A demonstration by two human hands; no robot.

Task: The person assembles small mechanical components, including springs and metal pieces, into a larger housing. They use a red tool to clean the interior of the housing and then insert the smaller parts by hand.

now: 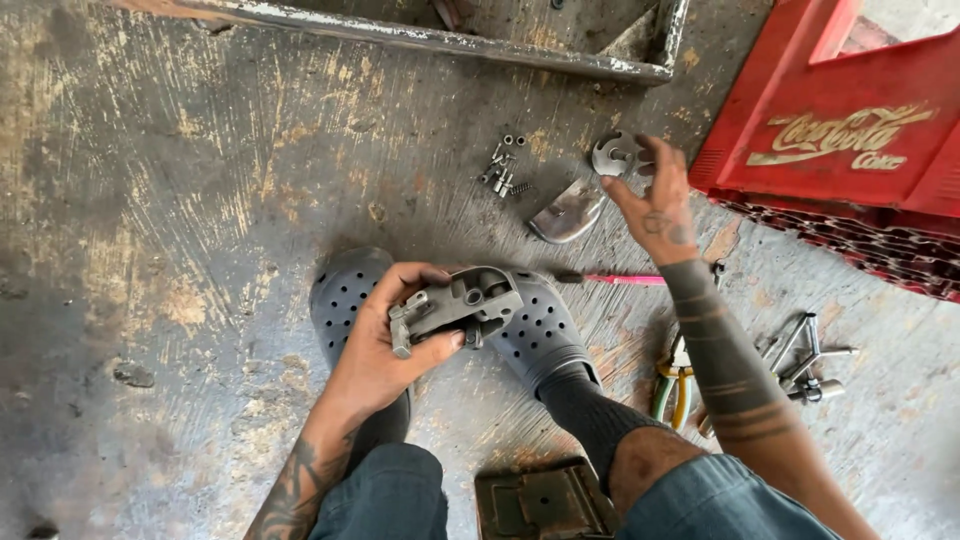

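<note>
A stained, scuffed concrete floor (200, 200); the left hand (385, 345) clasps a grey metal casting (455, 305), long axis left-to-right, above the clogs (535, 330); the right hand (655, 195), fingers spread, touches a round metal disc (612, 155) lying up and right, nearer that hand.

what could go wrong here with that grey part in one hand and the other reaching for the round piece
The left hand alone grips the grey metal housing above the clogs; a slip could drop it on a foot. The right hand, reaching for the round metal disc, might scatter the small bolts nearby.
</note>
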